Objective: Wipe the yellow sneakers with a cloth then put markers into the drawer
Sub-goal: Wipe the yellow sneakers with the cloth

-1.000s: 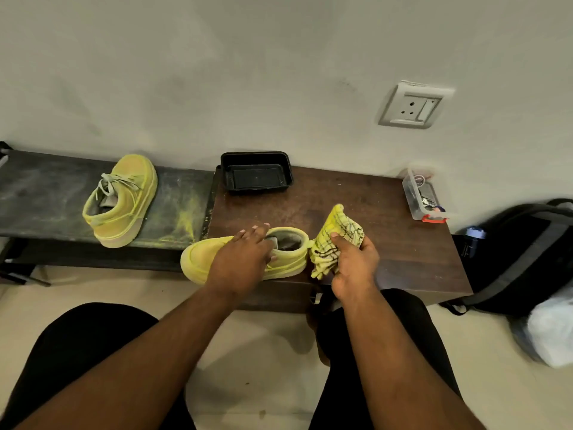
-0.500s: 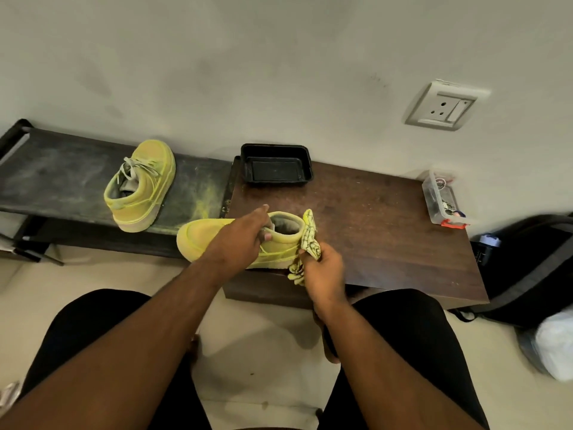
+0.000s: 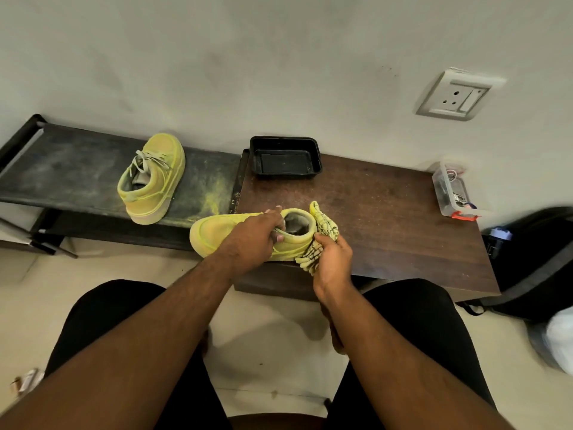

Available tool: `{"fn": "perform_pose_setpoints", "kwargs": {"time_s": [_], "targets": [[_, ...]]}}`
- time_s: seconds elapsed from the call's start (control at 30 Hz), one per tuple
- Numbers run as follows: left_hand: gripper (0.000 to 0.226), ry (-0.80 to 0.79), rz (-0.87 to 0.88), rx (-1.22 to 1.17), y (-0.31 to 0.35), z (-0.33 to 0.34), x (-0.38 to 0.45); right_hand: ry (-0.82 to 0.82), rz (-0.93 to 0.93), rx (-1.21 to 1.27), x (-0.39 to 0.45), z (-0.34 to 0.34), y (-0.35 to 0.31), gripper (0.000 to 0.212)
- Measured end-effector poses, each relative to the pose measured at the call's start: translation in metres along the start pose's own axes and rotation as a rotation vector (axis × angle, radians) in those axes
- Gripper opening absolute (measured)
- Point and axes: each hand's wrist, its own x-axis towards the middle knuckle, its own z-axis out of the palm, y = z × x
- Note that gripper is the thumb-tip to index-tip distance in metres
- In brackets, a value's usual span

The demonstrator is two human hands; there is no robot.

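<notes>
One yellow sneaker lies at the front left corner of the brown wooden table, toe pointing left. My left hand grips it across the middle, thumb hooked into the collar. My right hand holds a yellow cloth with black lines pressed against the sneaker's heel. The second yellow sneaker stands alone on the dark bench to the left. I see no loose markers and no drawer front.
A black plastic tray sits at the table's back edge by the wall. A clear lidded box with small items stands at the back right. A dark backpack and a white bag lie on the floor, right.
My right hand has brought the cloth in from the open tabletop to the sneaker's heel. My left hand has tightened its hold on the sneaker. The view has shifted.
</notes>
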Motion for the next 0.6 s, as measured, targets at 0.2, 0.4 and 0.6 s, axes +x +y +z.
{"fn": "perform_pose_setpoints", "kwargs": {"time_s": [0.2, 0.4, 0.6], "targets": [[0.020, -0.019, -0.005, 0.014, 0.001, 0.001, 0.005, -0.045, 0.068, 0.186, -0.019, -0.011, 0.001, 0.024], [0.014, -0.042, 0.020, 0.017, 0.000, 0.000, 0.001, -0.111, 0.162, 0.166, 0.009, 0.002, -0.019, 0.034], [0.019, -0.046, -0.022, 0.041, 0.005, -0.003, 0.004, -0.185, 0.182, 0.326, -0.007, -0.018, -0.014, 0.032]]}}
